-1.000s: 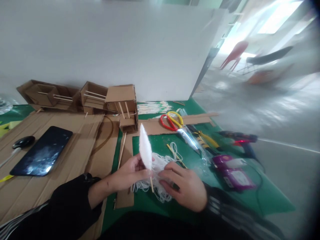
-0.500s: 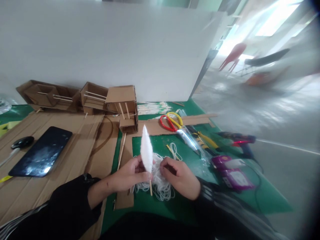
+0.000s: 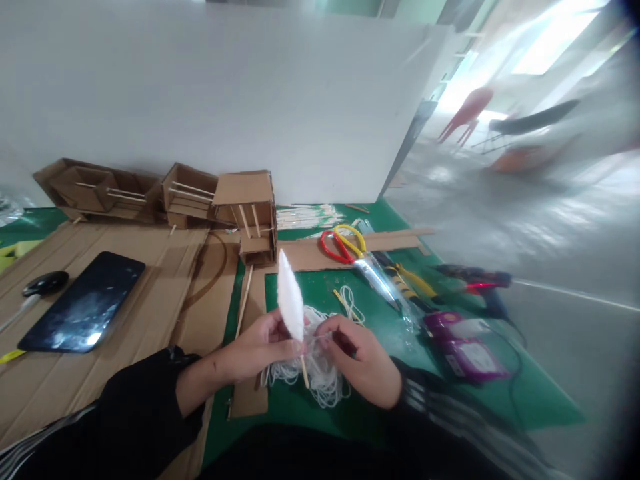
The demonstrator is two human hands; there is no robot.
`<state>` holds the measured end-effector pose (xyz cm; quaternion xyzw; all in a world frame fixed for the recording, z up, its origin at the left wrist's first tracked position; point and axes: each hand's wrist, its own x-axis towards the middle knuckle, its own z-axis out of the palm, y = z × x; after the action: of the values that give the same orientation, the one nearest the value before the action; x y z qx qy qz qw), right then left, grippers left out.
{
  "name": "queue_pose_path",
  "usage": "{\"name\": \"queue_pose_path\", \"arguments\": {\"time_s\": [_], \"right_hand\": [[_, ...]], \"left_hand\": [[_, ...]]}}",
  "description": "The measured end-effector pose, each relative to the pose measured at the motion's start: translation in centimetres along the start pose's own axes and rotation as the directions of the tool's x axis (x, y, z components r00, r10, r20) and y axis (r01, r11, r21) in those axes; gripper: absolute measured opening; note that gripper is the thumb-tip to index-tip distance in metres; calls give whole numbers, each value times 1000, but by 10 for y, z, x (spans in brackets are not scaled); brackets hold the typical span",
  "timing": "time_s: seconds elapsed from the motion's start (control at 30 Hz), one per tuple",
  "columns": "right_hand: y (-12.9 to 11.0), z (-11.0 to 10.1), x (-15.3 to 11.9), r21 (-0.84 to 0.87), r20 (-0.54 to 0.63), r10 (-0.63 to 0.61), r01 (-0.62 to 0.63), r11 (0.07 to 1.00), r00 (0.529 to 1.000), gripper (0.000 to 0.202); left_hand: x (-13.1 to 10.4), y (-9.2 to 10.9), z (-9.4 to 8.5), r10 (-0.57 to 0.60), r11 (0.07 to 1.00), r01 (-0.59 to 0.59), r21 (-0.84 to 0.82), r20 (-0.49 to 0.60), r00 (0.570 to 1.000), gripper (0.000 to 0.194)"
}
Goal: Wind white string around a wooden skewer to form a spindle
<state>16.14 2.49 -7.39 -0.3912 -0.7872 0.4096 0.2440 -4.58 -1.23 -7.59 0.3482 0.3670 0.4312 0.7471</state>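
Note:
A wooden stick (image 3: 305,373) carries a white, fuzzy, spindle-shaped body (image 3: 289,293) with a pointed top, which leans slightly left. My left hand (image 3: 265,343) grips it near the lower end of the white part, thumb across the front. Thumb and index finger of my right hand (image 3: 360,357) are closed in a pinch on a strand of white string (image 3: 316,335), close to the right of the stick. Beneath both hands lies a loose heap of white string (image 3: 327,387) on the green tabletop, partly hidden by my fingers.
Scissors (image 3: 370,273) with red and yellow handles, pliers (image 3: 420,283) and a purple box (image 3: 465,347) lie to the right. Cardboard boxes (image 3: 245,190) with sticks stand along the white partition (image 3: 210,93). A black phone (image 3: 85,300) rests on cardboard (image 3: 165,280) at left.
The white spindle has tipped a little to the left at its top, its stick end shifting right. My right hand has moved slightly, and a strand now shows at its fingertips.

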Motion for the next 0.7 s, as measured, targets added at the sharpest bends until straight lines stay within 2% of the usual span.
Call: {"name": "queue_pose_path", "arguments": {"time_s": [0.07, 0.17, 0.27, 0.43, 0.53, 0.7], "right_hand": [[1, 0, -1, -39, -67, -10, 8, 999, 998, 12], [-5, -4, -4, -100, -143, -121, 107, 989, 982, 14], [-18, -7, -9, -183, -80, -185, 168, 969, 980, 10], [-36, 0, -13, -284, 8, -140, 136, 949, 990, 17], [-37, 1, -12, -294, -3, -135, 128, 947, 991, 19], [-33, -4, -11, -304, -67, -156, 129, 944, 985, 20]], "left_hand": [[1, -1, 1, 16, 999, -16, -37, 2, 1000, 43], [2, -2, 1, 39, 997, -39, -61, -11, 999, 43], [2, -4, 2, 64, 996, -67, -62, -46, 997, 41], [1, -3, 8, 92, 994, -97, -51, -97, 991, 42], [-1, 0, 11, 108, 993, -112, -25, -108, 988, 40], [-4, 4, 13, 101, 995, -99, 26, -48, 994, 40]]}}
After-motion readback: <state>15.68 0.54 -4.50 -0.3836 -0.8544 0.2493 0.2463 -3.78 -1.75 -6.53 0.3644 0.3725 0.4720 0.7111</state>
